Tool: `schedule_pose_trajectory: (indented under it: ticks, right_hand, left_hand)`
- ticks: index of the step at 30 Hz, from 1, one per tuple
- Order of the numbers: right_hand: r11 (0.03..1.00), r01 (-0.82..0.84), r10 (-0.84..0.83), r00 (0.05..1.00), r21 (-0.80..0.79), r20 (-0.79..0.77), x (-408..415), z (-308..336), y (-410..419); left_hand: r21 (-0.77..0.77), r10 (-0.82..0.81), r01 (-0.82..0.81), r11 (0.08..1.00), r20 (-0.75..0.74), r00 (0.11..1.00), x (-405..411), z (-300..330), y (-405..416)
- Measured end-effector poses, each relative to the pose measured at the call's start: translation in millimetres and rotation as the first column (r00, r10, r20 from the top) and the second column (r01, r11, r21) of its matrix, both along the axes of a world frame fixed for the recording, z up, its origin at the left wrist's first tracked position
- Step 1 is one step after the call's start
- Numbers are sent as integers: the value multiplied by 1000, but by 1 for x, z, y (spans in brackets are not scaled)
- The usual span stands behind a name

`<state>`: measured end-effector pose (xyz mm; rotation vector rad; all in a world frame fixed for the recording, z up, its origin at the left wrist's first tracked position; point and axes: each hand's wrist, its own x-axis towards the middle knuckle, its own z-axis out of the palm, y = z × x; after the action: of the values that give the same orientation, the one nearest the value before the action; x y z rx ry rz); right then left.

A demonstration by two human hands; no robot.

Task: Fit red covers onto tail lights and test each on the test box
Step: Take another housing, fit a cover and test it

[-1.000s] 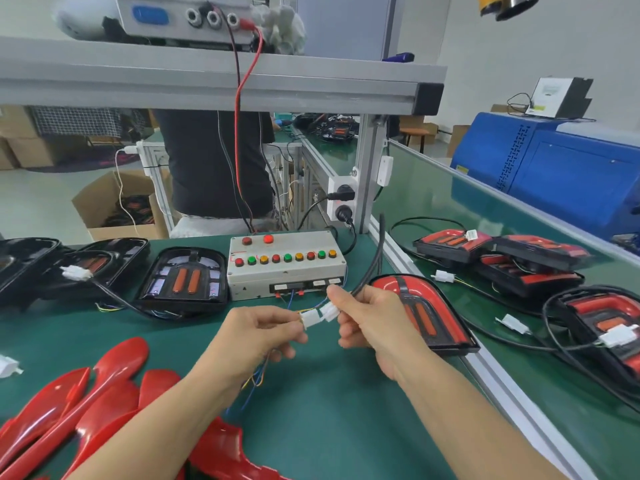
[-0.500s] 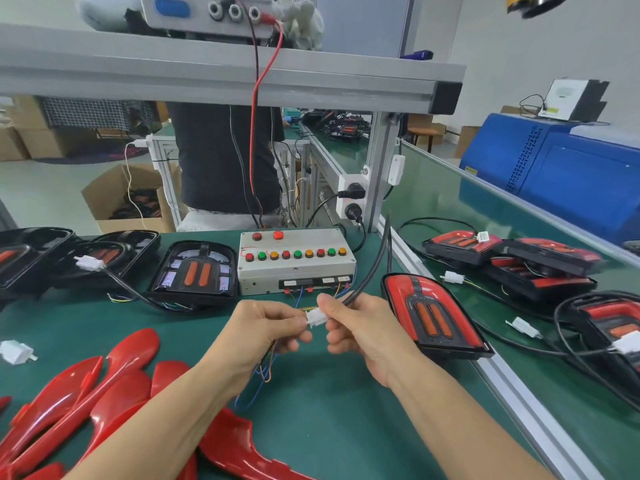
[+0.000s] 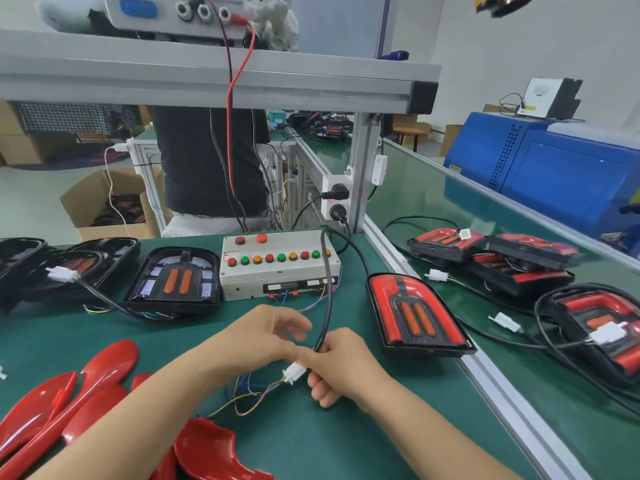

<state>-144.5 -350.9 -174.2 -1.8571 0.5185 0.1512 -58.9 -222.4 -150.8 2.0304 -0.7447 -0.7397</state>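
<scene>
1. The right hand [image 3: 341, 363] curls around a black cable [image 3: 327, 289] and pinches the white connector [image 3: 294, 372] at the cable's low end; the connector juts out to the left of the fingers, just above the green bench top [image 3: 311, 438].
2. Thin coloured wires [image 3: 249, 396] run from the connector's left side and loop on the bench below the left hand.
3. The left hand [image 3: 263, 336] hovers just up and left of the connector with fingers loosely spread, holding nothing (its fingertips are blurred).
4. The black cable rises from the right hand past the test box [image 3: 278, 268], a grey box with a row of red, green and orange buttons, behind both hands.
5. A tail light with its red cover fitted [image 3: 417, 313] lies face up to the right of the right hand, near the bench edge.
6. An uncovered tail light [image 3: 175, 280] lies left of the test box.
7. Loose red covers [image 3: 86, 393] are heaped at the lower left, under the left forearm.
</scene>
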Motion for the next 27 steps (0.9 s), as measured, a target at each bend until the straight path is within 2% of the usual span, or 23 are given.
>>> schedule_pose_trajectory:
  ticks: [3, 6, 8, 10, 11, 13, 15, 17, 18, 20, 21, 22, 24, 25, 27]
  right_hand:
    - [994, -34, 30, 999, -100, -38, -4, 2, -3]
    - [999, -15, 13, 999, -49, -43, -12, 3, -5]
    - [1000, -12, 10, 997, -26, -76, -18, 5, -4]
    - [994, -39, 28, 993, -102, -116, -25, 11, -2]
    - [980, -54, 34, 994, -192, -106, -29, 14, -3]
    - [873, -43, 47, 999, -486, -5, -36, 21, -9]
    - [689, 112, 18, 985, -716, 171, -41, 30, -21]
    - [595, 362, -72, 913, -717, 401, -45, 38, -43]
    - [568, 443, -125, 879, -693, 459, -46, 40, -59]
    - [522, 464, -255, 885, -716, 388, -50, 38, -93]
    - [526, 419, -320, 904, -741, 284, -52, 34, -108]
    - [571, 369, -372, 913, -733, 169, -53, 29, -121]
    - [739, 358, -426, 905, -571, 17, -54, 22, -133]
    - [804, 396, -436, 900, -444, 11, -53, 18, -135]
    - [844, 462, -468, 883, -274, 47, -52, 16, -138]
  left_hand:
    - [40, -19, 16, 999, 74, 997, 0, -5, -6]
    - [23, -24, 23, 999, 86, 996, -2, -7, -11]
    - [14, -49, 48, 999, 158, 986, -6, -8, -17]
    - [-4, -38, 41, 999, 257, 966, -9, -7, -25]
    - [-11, -19, 23, 1000, 313, 950, -10, -7, -30]
    - [0, 15, -17, 1000, 416, 909, -7, -6, -38]
    - [24, 16, -31, 999, 471, 882, -3, -5, -42]
    - [57, 6, -38, 998, 477, 879, 0, -6, -43]
    - [67, 8, -46, 997, 478, 878, 1, -6, -42]
    - [59, 46, -87, 994, 491, 870, 3, -8, -39]
    - [43, 86, -123, 991, 502, 861, 5, -9, -37]
    - [20, 135, -169, 985, 514, 847, 8, -9, -34]
    - [-20, 233, -267, 964, 553, 800, 18, -8, -26]
    - [-28, 275, -317, 948, 578, 768, 25, -6, -21]
    - [-13, 332, -421, 907, 634, 698, 40, -4, -10]
